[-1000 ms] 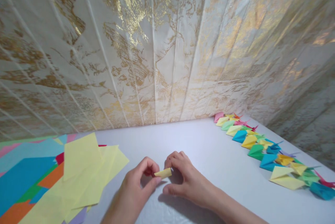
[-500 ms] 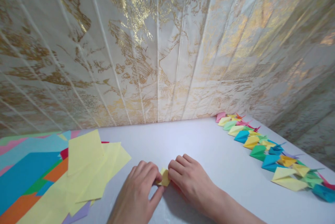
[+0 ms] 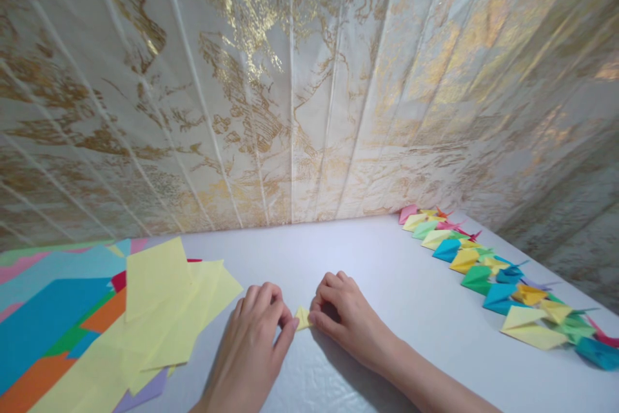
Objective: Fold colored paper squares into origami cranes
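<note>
A small piece of folded yellow paper [image 3: 302, 319] sits between my two hands, low in the middle of the head view. Its top comes to a point, with a crease down the front. My left hand [image 3: 258, 339] pinches its left corner between thumb and fingers. On the other side, my right hand [image 3: 351, 316] has thumb and forefinger closed at the right corner, the other fingers curled. The corners themselves are hidden under the fingertips.
Loose sheets of yellow paper [image 3: 164, 310] overlap blue, orange, green and purple sheets on the left. Several folded paper cranes [image 3: 500, 297] stand in rows along the right edge of the white table [image 3: 300, 258]. Behind hangs a gold-patterned curtain [image 3: 271, 110].
Both hands have shifted their grip to the paper's two corners, and the right thumb now shows. The paper looks flatter and more triangular than before.
</note>
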Available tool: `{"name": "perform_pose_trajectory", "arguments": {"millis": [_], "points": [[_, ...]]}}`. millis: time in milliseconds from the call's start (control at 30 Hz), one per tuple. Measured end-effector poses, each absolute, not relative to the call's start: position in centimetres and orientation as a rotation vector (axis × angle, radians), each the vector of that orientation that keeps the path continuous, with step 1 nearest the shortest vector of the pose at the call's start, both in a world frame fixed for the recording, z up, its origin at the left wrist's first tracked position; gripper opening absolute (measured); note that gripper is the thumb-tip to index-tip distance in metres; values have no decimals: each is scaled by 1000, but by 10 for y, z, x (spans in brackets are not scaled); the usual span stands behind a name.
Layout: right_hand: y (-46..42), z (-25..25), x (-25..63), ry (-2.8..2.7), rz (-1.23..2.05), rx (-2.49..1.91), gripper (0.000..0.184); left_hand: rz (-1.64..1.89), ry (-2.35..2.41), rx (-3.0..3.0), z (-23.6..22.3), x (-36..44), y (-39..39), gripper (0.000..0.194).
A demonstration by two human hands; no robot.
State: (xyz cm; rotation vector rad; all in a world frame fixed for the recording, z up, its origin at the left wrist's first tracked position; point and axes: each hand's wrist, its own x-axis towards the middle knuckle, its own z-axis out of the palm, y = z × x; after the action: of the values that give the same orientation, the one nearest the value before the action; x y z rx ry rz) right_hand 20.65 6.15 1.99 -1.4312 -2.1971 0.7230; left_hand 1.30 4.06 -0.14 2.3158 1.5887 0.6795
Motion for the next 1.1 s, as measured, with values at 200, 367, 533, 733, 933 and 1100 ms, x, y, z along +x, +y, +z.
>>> {"name": "perform_pose_trajectory", "arguments": {"millis": [200, 367, 533, 733, 933, 1100], "points": [[61, 21, 204, -2235, 654, -1454, 13, 613, 1631, 2379, -3, 16, 42, 17], [62, 19, 203, -2273, 590, -1463, 14, 566, 1666, 2357, 1, 19, 41, 15], [60, 16, 202, -2247, 583, -1465, 13, 622, 1647, 2322, 1, 21, 38, 12], [62, 19, 207, -2200, 721, -1443, 17, 578, 1600, 2243, 0, 18, 39, 18], [65, 21, 222, -2187, 832, -1356, 36, 555, 1540, 2158, 0, 5, 41, 28], [59, 22, 212, -2260, 823, -1170, 37, 574, 1484, 2122, -2, 2, 41, 26]]}}
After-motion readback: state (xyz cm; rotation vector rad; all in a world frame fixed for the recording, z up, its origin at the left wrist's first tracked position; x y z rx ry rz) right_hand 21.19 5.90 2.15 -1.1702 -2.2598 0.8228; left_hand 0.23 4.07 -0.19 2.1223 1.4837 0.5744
